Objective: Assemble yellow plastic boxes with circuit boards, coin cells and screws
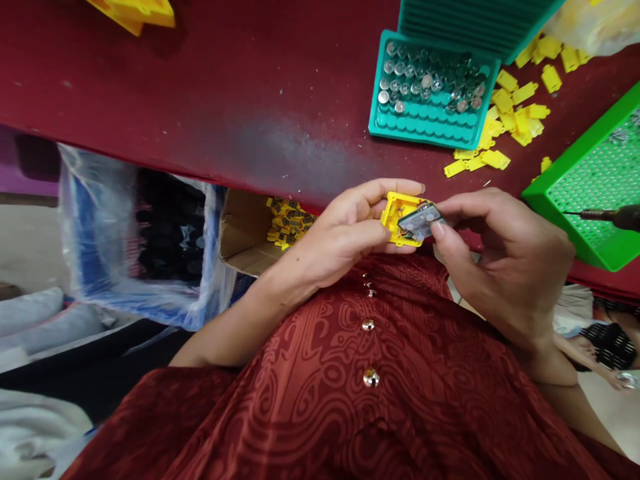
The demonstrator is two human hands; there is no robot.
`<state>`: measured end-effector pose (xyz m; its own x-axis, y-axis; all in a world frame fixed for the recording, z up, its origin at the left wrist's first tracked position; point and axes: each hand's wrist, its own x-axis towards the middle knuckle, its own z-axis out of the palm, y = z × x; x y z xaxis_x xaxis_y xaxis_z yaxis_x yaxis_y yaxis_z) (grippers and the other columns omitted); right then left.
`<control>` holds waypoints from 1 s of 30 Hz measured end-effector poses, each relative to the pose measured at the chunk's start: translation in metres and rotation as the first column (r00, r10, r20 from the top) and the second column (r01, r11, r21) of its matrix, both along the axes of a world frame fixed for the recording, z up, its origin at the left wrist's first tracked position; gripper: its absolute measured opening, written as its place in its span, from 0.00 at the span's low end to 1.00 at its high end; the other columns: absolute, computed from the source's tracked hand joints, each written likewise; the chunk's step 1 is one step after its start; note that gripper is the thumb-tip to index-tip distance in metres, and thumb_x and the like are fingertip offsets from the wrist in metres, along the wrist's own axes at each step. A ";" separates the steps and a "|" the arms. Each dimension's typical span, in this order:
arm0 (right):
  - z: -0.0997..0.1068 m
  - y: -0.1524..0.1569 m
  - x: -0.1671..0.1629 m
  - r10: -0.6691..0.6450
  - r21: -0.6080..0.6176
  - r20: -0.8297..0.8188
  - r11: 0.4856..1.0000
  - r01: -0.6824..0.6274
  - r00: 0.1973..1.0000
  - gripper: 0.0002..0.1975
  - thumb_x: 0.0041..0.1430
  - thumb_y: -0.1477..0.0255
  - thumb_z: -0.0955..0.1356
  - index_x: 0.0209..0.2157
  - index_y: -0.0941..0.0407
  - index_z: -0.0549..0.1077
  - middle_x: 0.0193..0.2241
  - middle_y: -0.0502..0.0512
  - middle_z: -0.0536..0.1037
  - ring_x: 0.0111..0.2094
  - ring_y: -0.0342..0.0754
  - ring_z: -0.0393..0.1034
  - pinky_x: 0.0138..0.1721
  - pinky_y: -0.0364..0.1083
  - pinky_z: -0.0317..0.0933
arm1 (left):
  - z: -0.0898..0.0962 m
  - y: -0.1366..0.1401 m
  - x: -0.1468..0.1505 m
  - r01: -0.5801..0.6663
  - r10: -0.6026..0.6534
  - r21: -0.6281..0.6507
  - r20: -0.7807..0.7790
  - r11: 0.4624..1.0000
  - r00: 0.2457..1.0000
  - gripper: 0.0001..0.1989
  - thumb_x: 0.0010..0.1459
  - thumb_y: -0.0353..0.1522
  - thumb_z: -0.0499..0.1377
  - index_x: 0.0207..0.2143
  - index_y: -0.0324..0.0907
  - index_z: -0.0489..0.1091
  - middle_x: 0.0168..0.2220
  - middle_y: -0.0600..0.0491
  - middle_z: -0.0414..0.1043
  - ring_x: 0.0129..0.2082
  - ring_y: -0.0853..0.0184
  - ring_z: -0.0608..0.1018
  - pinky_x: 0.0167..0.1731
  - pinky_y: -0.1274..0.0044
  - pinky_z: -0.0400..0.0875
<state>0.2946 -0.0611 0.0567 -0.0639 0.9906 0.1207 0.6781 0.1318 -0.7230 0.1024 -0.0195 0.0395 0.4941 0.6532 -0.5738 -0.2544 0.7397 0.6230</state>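
My left hand grips a small yellow plastic case, its hollow side facing up and thin wires showing inside. Between the thumb and fingers of my right hand is a small circuit board. The board tilts over the right part of the case, one end reaching into it. Whether the wires join board and case I cannot tell. Beyond my hands on the red table lies a teal tray holding rows of round silver button cells.
Loose yellow plastic pieces lie right of the tray. A green perforated basket stands at the right, a screwdriver reaching over it. Below the table edge are a cardboard box of yellow parts and a plastic-lined blue crate.
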 end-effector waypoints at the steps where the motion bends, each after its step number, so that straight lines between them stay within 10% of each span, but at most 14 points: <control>1: 0.000 -0.001 0.000 -0.009 -0.003 -0.009 1.000 0.009 1.000 0.06 0.67 0.75 0.71 0.42 0.49 0.78 0.35 0.49 0.83 0.32 0.45 0.77 0.35 0.48 0.71 | 0.000 0.000 0.001 0.001 -0.001 0.007 -0.006 1.000 1.000 0.22 0.54 0.22 0.68 0.52 0.42 0.78 0.44 0.53 0.85 0.49 0.59 0.87 0.46 0.75 0.84; 16: 0.000 0.003 0.006 0.114 0.138 0.145 0.981 -0.134 0.983 0.05 0.68 0.75 0.69 0.41 0.53 0.78 0.36 0.51 0.84 0.37 0.46 0.78 0.37 0.46 0.69 | -0.010 -0.004 0.001 0.057 -0.050 0.173 -0.041 0.983 0.998 0.25 0.54 0.27 0.75 0.54 0.42 0.77 0.55 0.49 0.82 0.56 0.58 0.85 0.54 0.73 0.82; 30: -0.001 0.007 0.011 0.135 0.161 0.273 0.970 -0.183 0.953 0.10 0.71 0.76 0.69 0.46 0.52 0.83 0.38 0.52 0.85 0.39 0.49 0.81 0.39 0.48 0.72 | -0.009 -0.001 0.011 -0.020 0.021 0.061 -0.022 0.998 1.000 0.25 0.50 0.20 0.71 0.51 0.41 0.76 0.49 0.53 0.84 0.49 0.64 0.86 0.49 0.77 0.84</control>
